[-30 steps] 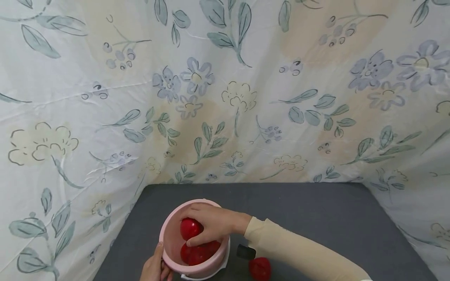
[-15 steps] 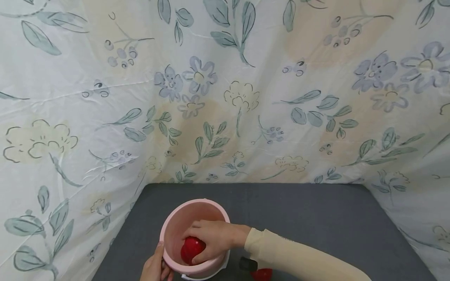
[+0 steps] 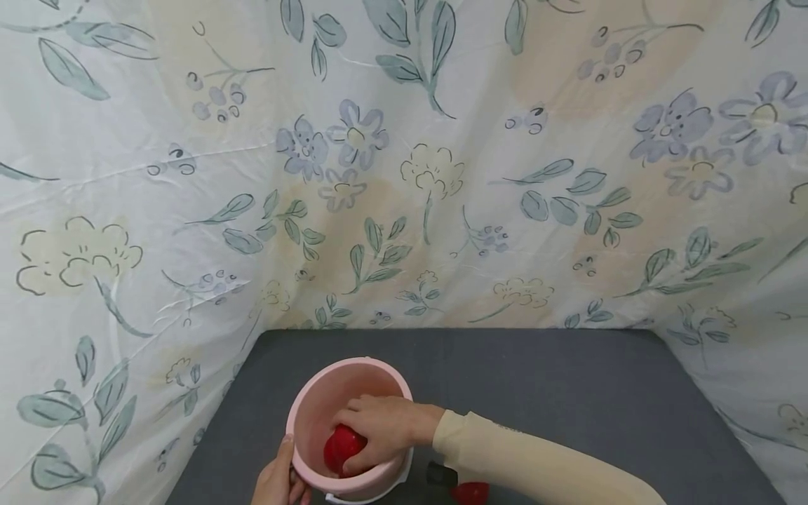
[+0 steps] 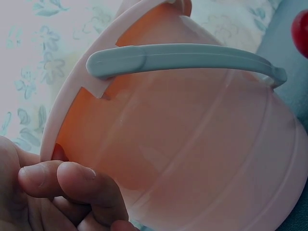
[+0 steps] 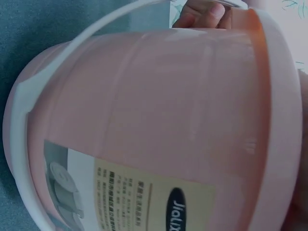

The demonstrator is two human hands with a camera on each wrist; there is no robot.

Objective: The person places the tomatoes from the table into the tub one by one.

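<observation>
1. While the left hand (image 3: 278, 482) curls its fingers (image 4: 77, 180) over the pink bucket's (image 3: 303, 421) near rim, likely steadying it, the bucket stands on the grey tabletop (image 3: 555, 386).
2. Inside the bucket, the right hand (image 3: 379, 428) grips a red tomato (image 3: 341, 447).
3. Another tomato (image 3: 470, 493) lies just right of the bucket.

The head view looks forward and down from above. Both wrist views press close against the round pink plastic bucket (image 3: 348, 428) (image 4: 192, 144) (image 5: 159, 130), from opposite sides.
</observation>
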